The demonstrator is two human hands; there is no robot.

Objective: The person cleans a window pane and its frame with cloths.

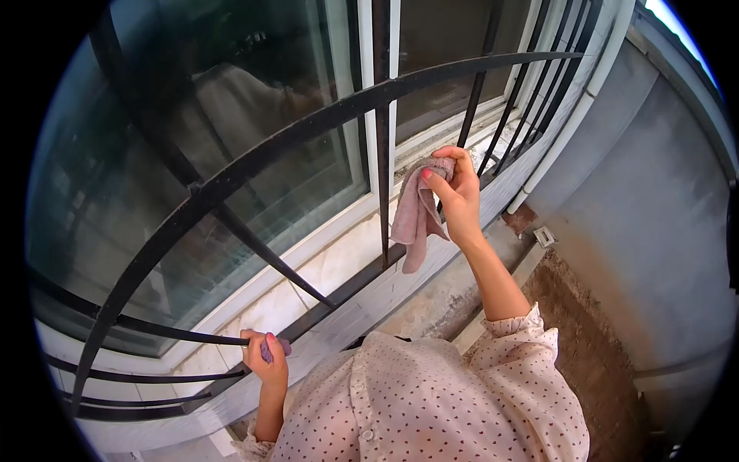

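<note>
In front of you stands a large window [308,177], fenced by black metal bars [383,177] and a curved black band [392,88]. To the right is a grey wall [647,177], and below you see your dotted shirt [431,393], with a strip of dirt [573,323] beside it. A white pipe [564,132] runs down near the wall. Your right hand [463,202] grips a pinkish cloth [417,219] at an upright bar, its loose end hanging down. Your left hand [264,368], lower down, closes around a bar's end with a small purple cloth [285,347] bunched in it.
</note>
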